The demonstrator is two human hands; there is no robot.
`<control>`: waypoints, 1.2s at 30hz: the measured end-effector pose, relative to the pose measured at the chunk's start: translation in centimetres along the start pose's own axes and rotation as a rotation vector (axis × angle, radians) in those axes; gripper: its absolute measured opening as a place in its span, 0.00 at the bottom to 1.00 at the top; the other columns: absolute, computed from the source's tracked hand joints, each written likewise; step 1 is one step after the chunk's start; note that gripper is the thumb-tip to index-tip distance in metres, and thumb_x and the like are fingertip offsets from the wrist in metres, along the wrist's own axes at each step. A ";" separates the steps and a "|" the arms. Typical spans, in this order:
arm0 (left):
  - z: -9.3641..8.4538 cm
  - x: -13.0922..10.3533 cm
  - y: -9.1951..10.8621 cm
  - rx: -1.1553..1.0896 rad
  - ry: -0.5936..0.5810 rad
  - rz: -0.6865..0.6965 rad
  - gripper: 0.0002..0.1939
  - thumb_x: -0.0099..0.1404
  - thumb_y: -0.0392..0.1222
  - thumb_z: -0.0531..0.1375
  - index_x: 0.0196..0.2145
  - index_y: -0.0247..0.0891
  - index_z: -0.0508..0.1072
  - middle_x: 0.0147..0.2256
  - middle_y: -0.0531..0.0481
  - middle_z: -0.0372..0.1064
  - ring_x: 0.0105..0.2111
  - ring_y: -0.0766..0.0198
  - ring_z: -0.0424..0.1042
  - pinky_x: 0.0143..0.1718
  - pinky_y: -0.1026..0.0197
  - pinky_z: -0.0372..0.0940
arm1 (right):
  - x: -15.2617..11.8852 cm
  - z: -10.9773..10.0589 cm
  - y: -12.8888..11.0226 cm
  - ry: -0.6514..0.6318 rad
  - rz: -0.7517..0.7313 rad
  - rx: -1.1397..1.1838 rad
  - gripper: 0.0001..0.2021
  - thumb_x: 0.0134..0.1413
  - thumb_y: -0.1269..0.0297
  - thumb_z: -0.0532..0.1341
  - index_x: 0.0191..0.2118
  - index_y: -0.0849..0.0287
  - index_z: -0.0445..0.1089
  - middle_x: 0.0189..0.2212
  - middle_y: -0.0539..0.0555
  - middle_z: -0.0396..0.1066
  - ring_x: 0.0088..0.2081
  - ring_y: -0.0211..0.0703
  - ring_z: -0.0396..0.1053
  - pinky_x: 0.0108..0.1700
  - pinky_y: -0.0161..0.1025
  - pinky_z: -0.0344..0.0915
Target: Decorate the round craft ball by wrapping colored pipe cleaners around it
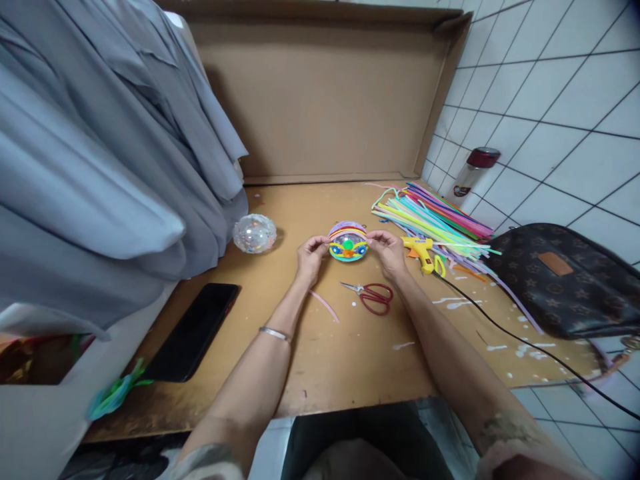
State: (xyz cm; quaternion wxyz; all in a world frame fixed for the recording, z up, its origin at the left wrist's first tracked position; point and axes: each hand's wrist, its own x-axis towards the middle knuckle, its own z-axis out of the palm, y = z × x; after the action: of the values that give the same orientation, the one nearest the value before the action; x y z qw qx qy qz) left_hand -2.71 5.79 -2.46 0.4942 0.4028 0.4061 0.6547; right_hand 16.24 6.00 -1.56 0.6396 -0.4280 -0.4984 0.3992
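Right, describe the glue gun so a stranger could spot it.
On the tan table, find the colourful stems on the right. At their near edge, by the right hand, lies the glue gun, the only yellow tool, trailing a black cord.

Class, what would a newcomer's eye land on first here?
Probably the colorful decorated ball, held between both hands at the table's middle. Next, the bright bundle of craft stems to its right, with a yellow glue gun just below. Perhaps then the red-handled scissors nearer the person.

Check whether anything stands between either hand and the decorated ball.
Nothing visible does: the left hand and right hand hold the decorated ball from opposite sides. The red-handled scissors lie nearer the person, not between.
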 end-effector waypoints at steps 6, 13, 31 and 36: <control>-0.1 0.1 0.0 0.017 0.016 0.014 0.07 0.42 0.40 0.64 0.23 0.38 0.74 0.22 0.55 0.69 0.22 0.69 0.63 0.28 0.65 0.61 | 0.1 0.1 0.1 -0.009 0.003 0.047 0.10 0.35 0.59 0.70 0.28 0.55 0.74 0.29 0.49 0.75 0.34 0.41 0.70 0.42 0.41 0.68; -0.4 0.2 -0.1 0.043 -0.002 -0.002 0.07 0.44 0.41 0.62 0.25 0.38 0.72 0.21 0.56 0.65 0.23 0.69 0.64 0.29 0.65 0.61 | 0.4 0.0 0.2 -0.039 0.022 0.053 0.17 0.33 0.55 0.72 0.31 0.55 0.72 0.27 0.48 0.72 0.31 0.39 0.68 0.39 0.39 0.67; 0.0 -0.5 0.4 0.181 0.019 0.090 0.26 0.49 0.65 0.68 0.24 0.37 0.72 0.23 0.54 0.66 0.25 0.69 0.65 0.28 0.66 0.62 | 0.3 0.1 0.1 -0.068 0.039 0.088 0.17 0.30 0.62 0.72 0.32 0.55 0.71 0.28 0.47 0.70 0.32 0.38 0.66 0.38 0.38 0.66; 0.4 -0.9 0.9 0.278 0.035 0.112 0.27 0.49 0.63 0.69 0.20 0.38 0.65 0.20 0.57 0.60 0.23 0.71 0.60 0.27 0.66 0.58 | 0.2 0.3 -0.1 -0.111 0.000 0.076 0.13 0.33 0.65 0.70 0.31 0.55 0.73 0.28 0.47 0.70 0.32 0.38 0.66 0.37 0.36 0.65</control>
State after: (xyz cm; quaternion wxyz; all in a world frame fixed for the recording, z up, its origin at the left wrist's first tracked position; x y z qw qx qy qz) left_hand -2.47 4.83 -1.57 0.3892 0.4777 0.4783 0.6257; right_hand 16.01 6.18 -1.36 0.6269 -0.3805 -0.5177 0.4408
